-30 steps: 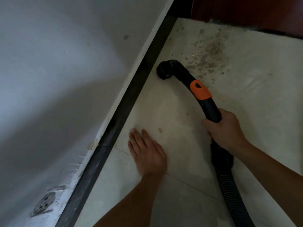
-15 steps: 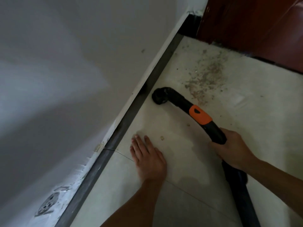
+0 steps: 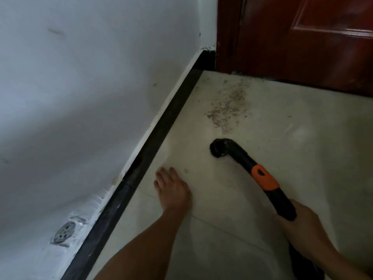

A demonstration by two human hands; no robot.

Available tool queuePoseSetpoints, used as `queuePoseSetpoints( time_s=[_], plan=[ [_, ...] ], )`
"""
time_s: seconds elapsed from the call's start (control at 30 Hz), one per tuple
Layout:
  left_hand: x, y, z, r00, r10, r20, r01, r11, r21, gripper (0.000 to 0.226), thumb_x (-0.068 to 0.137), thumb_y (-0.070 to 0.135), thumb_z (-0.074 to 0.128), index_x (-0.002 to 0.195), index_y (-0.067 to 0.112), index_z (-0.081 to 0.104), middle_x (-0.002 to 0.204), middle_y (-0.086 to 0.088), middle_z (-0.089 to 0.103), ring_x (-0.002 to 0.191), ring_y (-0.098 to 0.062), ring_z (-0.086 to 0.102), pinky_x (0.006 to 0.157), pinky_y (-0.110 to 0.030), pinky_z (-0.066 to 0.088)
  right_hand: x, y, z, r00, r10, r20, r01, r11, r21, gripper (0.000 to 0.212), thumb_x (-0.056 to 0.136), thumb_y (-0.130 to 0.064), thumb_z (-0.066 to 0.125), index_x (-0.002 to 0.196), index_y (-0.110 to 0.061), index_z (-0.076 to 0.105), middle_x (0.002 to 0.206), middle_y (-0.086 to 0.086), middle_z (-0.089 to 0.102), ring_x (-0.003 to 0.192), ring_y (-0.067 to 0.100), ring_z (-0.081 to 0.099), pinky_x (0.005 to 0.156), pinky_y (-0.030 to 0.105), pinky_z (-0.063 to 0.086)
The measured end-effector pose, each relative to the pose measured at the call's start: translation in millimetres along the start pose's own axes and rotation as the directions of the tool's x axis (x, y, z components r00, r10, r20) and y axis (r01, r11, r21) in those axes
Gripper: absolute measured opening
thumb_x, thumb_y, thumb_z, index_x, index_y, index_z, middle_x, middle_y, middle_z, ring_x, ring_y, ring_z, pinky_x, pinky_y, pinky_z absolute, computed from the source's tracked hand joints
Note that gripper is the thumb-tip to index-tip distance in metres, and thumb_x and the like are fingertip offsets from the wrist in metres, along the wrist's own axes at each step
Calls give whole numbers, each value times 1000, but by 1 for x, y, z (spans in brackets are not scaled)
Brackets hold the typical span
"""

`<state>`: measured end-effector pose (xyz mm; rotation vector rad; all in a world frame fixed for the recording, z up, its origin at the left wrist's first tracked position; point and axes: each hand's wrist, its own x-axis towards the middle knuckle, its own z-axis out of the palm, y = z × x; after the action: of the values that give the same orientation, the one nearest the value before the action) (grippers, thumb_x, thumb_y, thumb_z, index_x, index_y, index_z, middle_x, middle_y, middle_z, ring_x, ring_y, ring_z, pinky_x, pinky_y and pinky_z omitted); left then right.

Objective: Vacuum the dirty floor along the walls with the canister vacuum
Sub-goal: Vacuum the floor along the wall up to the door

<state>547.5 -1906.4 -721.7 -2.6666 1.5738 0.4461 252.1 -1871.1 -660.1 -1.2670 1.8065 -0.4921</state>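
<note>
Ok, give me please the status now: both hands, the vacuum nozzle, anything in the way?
Left hand flat on floor, empty. Right hand gripping vacuum nozzle, mouth down on tile. Dirt patch ahead, not yet reached. Nothing in the way.

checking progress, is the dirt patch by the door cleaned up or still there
Still there: the dirt patch lies spread on the floor tile before the door, beyond the vacuum nozzle.

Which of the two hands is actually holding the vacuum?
The right hand, wrapped around the black vacuum wand below its orange band. The left hand just rests flat on the floor tile near the baseboard.
</note>
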Motion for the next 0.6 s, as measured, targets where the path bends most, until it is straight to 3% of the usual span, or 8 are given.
queuePoseSetpoints(
  time_s=[0.13, 0.23, 0.43, 0.6],
  plan=[
    [7, 31, 1, 986, 162, -34, -162, 987, -14, 58, 101, 30, 29, 153, 10, 13, 160, -19, 8, 148, -33, 6, 120, -45, 7, 4, 19, -24, 983, 74, -167, -66, 996, 53, 17, 79, -7, 76, 74, -14, 61, 59, 11, 63, 52, 28, 57, 50, 32, 41],
    [12, 44, 10, 985, 157, -64, -160, 986, -42, 58, 102, 34, 26, 153, 10, 15, 160, -20, 8, 148, -33, 4, 120, -45, 4, 9, 27, -38, 965, 129, -229, -107, 989, 107, 16, 81, -5, 74, 74, -9, 60, 55, 16, 61, 44, 26, 54, 45, 31, 42],
    [7, 33, 30, 968, 172, -181, -182, 983, -39, 64, 98, 45, 13, 153, 13, 19, 160, -18, 12, 148, -31, 6, 119, -41, -2, -12, 35, -26, 967, 181, -178, -164, 980, 110, 15, 78, -2, 73, 76, -10, 61, 51, 14, 59, 40, 23, 54, 43, 30, 43],
    [5, 39, 34, 968, 182, -171, -188, 982, -19, 67, 95, 45, 12, 153, 12, 21, 160, -19, 14, 147, -32, 10, 120, -43, 3, -25, 49, -23, 952, 204, -226, -193, 979, 72, 20, 75, -2, 76, 72, -14, 61, 54, 15, 59, 51, 31, 59, 48, 34, 43]
  ],
)
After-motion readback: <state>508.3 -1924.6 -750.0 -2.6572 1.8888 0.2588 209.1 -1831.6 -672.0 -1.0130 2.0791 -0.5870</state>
